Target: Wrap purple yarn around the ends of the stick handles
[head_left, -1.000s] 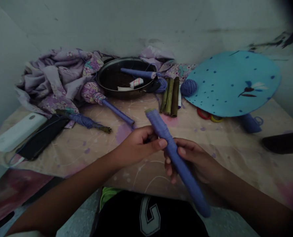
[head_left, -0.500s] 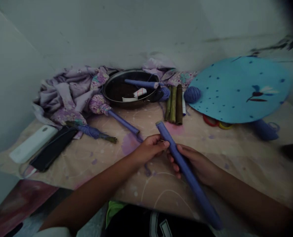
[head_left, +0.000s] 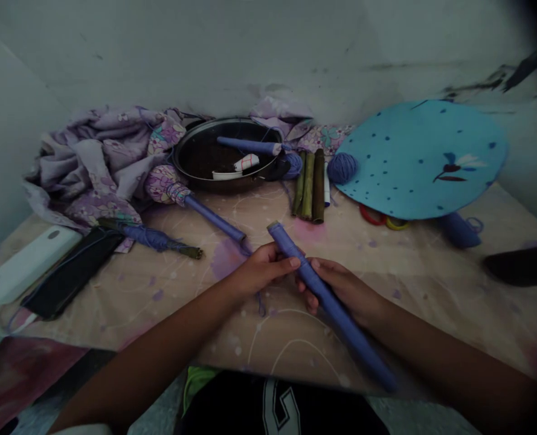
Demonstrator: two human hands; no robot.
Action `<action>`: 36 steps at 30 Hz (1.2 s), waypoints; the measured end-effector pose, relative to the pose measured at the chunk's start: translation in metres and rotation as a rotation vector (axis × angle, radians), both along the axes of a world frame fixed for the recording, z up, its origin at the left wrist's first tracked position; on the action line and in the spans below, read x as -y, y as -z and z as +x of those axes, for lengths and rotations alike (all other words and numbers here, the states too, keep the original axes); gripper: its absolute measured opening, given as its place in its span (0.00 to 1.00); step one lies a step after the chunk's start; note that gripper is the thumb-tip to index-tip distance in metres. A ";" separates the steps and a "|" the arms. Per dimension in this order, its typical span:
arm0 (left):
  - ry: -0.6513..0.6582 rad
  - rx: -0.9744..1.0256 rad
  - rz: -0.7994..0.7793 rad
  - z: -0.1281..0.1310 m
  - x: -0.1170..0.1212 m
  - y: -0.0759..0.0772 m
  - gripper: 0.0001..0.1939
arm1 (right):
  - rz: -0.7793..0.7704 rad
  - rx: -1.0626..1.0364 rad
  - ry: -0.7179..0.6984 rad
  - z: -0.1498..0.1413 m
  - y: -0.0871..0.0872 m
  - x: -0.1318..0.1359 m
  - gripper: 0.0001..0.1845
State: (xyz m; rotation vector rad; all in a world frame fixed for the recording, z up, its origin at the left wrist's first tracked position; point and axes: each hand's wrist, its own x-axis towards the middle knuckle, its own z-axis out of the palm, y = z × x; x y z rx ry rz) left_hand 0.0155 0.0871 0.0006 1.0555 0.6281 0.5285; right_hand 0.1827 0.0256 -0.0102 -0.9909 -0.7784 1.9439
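Both of my hands hold a long stick wrapped in blue-purple yarn slantwise over the table, its bare cut end up and to the left. My left hand pinches it near that upper end, thumb on top. Just below, my right hand has its fingers curled under the stick and its thumb along the side. A loose strand of yarn hangs beside my left hand. Beyond it lies a thinner purple stick with a flowered cloth knob. A partly wrapped bundle of stems lies farther left.
At the back stand a dark pan with a wrapped stick inside, several bare stalks, a yarn ball and a blue oval board over scissors handles. Crumpled cloth, a white device and a black one lie left.
The view has shifted, so the table things sit farther left. Both hands keep their hold on the wrapped stick, with little change in grip.
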 end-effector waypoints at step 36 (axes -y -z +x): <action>0.011 0.045 -0.049 -0.002 -0.009 0.005 0.15 | -0.108 -0.168 0.002 0.006 0.000 -0.004 0.16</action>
